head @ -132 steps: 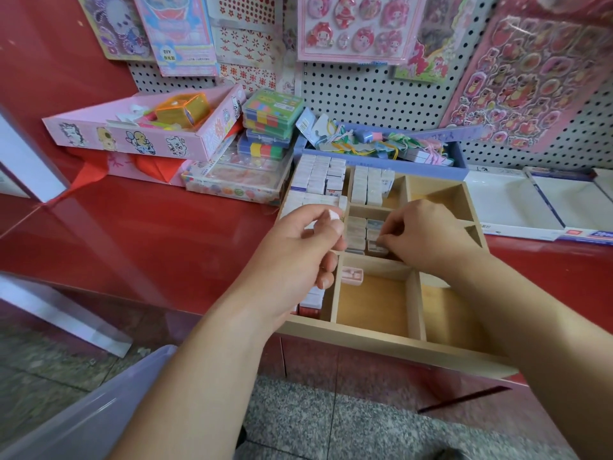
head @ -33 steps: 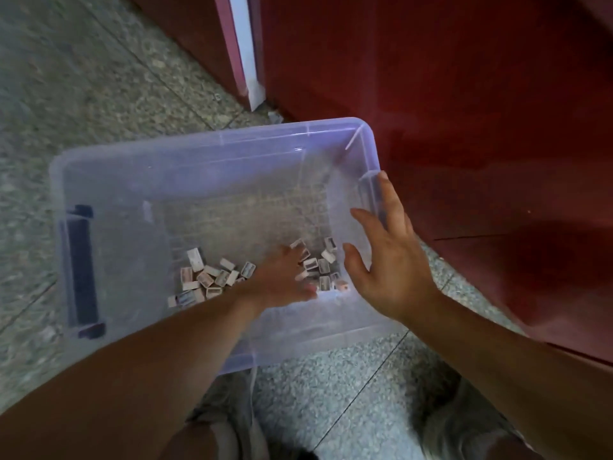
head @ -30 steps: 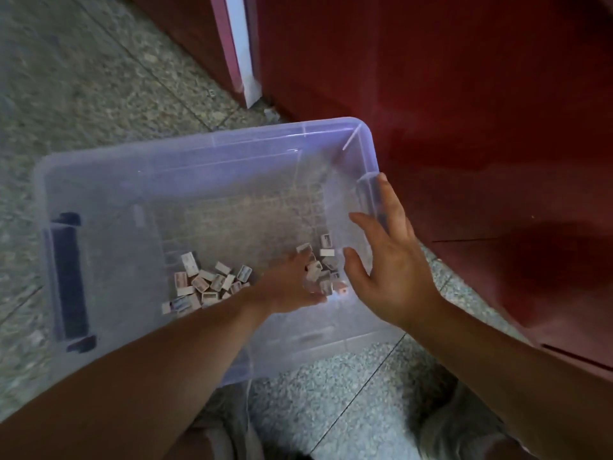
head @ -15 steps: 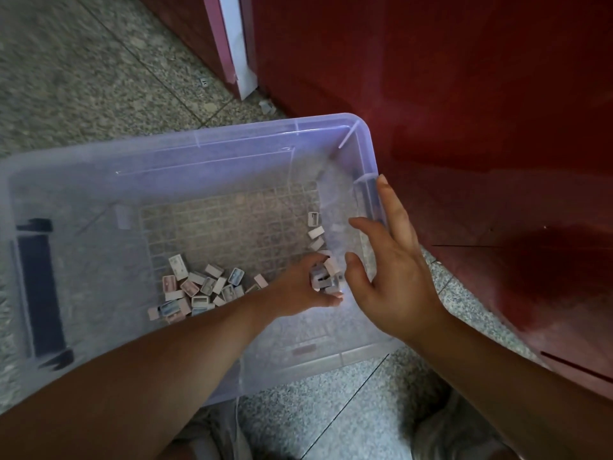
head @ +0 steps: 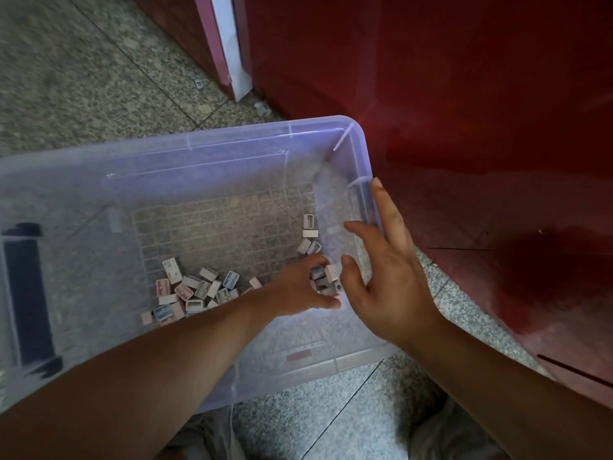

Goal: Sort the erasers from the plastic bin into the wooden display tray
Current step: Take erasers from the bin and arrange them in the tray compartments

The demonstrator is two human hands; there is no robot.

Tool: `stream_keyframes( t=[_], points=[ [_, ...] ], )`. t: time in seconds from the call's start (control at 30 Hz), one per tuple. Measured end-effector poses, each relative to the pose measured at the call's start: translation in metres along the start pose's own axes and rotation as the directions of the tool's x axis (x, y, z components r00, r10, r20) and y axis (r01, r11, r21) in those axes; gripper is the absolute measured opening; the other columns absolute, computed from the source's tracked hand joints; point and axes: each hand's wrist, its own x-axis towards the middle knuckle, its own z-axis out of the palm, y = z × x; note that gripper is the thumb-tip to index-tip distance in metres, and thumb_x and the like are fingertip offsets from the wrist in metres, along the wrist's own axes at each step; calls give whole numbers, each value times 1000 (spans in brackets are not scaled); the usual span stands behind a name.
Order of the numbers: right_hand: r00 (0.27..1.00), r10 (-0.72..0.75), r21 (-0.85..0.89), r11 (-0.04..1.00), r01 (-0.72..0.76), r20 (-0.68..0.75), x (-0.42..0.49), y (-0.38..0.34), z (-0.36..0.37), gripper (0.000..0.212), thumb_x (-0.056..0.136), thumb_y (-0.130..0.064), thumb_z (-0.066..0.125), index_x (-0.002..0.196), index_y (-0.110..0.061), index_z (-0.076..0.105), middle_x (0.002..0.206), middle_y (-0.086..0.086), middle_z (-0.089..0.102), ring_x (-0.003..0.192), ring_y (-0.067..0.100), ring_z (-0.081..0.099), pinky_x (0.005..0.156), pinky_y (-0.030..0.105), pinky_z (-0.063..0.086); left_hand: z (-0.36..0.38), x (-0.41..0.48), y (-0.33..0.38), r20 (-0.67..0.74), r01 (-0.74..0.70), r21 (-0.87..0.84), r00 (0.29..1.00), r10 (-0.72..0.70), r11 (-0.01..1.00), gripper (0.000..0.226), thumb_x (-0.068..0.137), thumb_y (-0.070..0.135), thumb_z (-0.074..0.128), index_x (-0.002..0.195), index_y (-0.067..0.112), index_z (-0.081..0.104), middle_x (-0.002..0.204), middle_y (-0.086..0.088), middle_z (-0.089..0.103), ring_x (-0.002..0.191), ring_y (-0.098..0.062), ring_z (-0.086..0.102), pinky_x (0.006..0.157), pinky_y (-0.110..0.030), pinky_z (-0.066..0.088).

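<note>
A clear plastic bin [head: 232,134] sits on the speckled floor. Several small erasers [head: 192,287] lie in a loose heap on its gridded bottom, and a few more erasers [head: 310,232] rest by the right wall. My left hand [head: 295,290] reaches down inside the bin, its fingers closed on a small bunch of erasers [head: 326,278]. My right hand [head: 388,270] hovers over the bin's right edge, fingers spread and holding nothing. The wooden display tray is out of view.
A dark red cabinet front [head: 464,111] rises right behind and beside the bin. A white and pink post [head: 229,48] stands at the back. The bin's dark handle clip [head: 28,293] is on the left side. My knees show at the bottom edge.
I have turned from the wooden tray on the counter down to the bin on the floor. Over the last second my left hand has gathered erasers near the right wall and closed on them.
</note>
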Motion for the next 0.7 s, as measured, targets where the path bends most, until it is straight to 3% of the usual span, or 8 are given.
stream_keyframes(
  t=[0.07,0.17,0.33,0.47,0.6,0.7],
  points=[
    [1000,10,5,1000,-10,4,0,-1,-1,42,91,-30,53,127,-12,63,170,-4,10,143,-9,13,105,46,46,-2,1,6,35,3,29,999,-4,1000,59,66,36,93,112,33,55,104,13,64,96,-8,65,85,-30,55],
    [1000,10,10,1000,-10,2,0,-2,-1,41,90,-29,52,126,-12,63,170,-3,10,142,-10,12,106,48,45,-1,5,15,82,-5,130,997,-5,991,49,78,34,85,110,28,48,92,15,56,83,-4,58,69,-19,44],
    [1000,8,14,1000,-8,-4,0,-2,0,38,91,-27,53,125,-13,63,170,-2,12,142,-11,12,107,47,44,11,7,9,65,-21,242,998,6,970,36,78,53,65,97,32,43,76,15,49,78,-15,63,65,-31,48],
    [1000,13,18,1000,-12,-7,0,-1,0,38,91,-26,53,125,-13,64,170,-3,11,142,-9,14,105,47,46,15,16,0,120,-32,131,993,16,991,35,82,51,72,100,26,55,79,7,54,80,-13,66,68,-48,58],
    [1000,21,20,1000,-21,2,0,-1,-1,40,90,-29,52,126,-14,63,170,-6,9,142,-9,15,103,47,47,7,-2,15,72,31,-91,997,-25,995,36,83,15,79,101,29,51,84,12,55,64,8,57,59,-18,48],
    [1000,23,16,1000,-23,4,-1,-1,-1,40,91,-29,52,127,-15,63,170,-6,9,141,-10,14,103,45,47,6,-11,23,92,51,-226,995,-31,973,39,87,6,73,115,24,52,88,8,56,70,2,59,65,-23,51]
  ],
)
